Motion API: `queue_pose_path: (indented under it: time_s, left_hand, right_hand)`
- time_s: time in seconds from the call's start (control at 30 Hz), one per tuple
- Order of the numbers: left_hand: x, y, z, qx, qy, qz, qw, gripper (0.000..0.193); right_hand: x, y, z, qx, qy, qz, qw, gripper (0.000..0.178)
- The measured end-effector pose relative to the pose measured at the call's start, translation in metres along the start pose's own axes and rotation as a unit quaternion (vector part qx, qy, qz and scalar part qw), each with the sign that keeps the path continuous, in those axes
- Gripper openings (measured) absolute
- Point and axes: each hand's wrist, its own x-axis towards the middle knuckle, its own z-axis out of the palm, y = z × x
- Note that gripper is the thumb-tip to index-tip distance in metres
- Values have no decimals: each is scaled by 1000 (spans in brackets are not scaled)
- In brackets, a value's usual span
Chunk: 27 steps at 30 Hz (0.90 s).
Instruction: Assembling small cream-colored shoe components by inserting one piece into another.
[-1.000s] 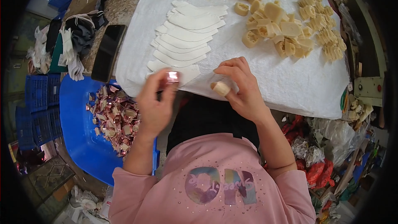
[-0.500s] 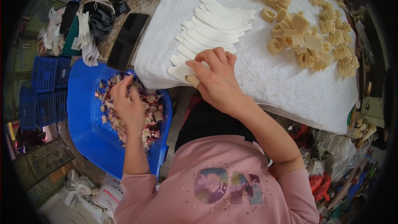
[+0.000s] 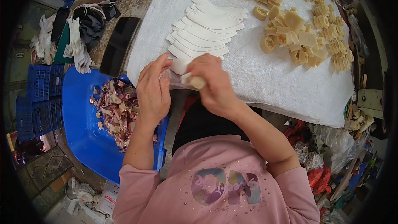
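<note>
Several white curved strips (image 3: 207, 29) lie overlapped in a fan on the white woven sheet. At the sheet's near edge, my left hand (image 3: 154, 91) has its fingers stretched out beside the nearest strip (image 3: 179, 65). My right hand (image 3: 213, 85) is closed at the other side of that strip, its fingers curled and slightly blurred. A beige, sleeve-like piece (image 3: 197, 83) shows at the right hand's finger, and a small white end sticks out next to it. What the right fingers pinch is partly hidden.
Beige ring-shaped pieces (image 3: 294, 37) are heaped on the white sheet (image 3: 286, 93) at right. Left of the table, a blue tub (image 3: 81, 116) holds shiny pinkish scraps (image 3: 116, 116). A dark phone (image 3: 120, 45) and gloves (image 3: 75, 41) lie at left, with blue crates (image 3: 39, 91) beyond.
My left hand has moved from above the blue tub to the sheet's edge, close to my right hand. The right hand has curled more tightly and shifted slightly lower. The view has shifted a little.
</note>
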Motion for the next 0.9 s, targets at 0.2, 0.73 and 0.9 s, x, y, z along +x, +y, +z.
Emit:
queue_pose_path:
  time_s: [0.2, 0.73, 0.9]
  left_hand:
    - [-8, 8, 10, 38, -2, -24, 999, 27]
    - [15, 78, 45, -150, -131, 119, 973, 43]
    - [-1, 93, 86, -241, -198, 115, 943, 28]
  right_hand:
    - [-15, -23, -50, 194, 192, 73, 959, 24]
    - [-44, -39, -106, -23, 160, 54, 985, 24]
    - [-48, -44, -121, -68, 61, 62, 994, 18]
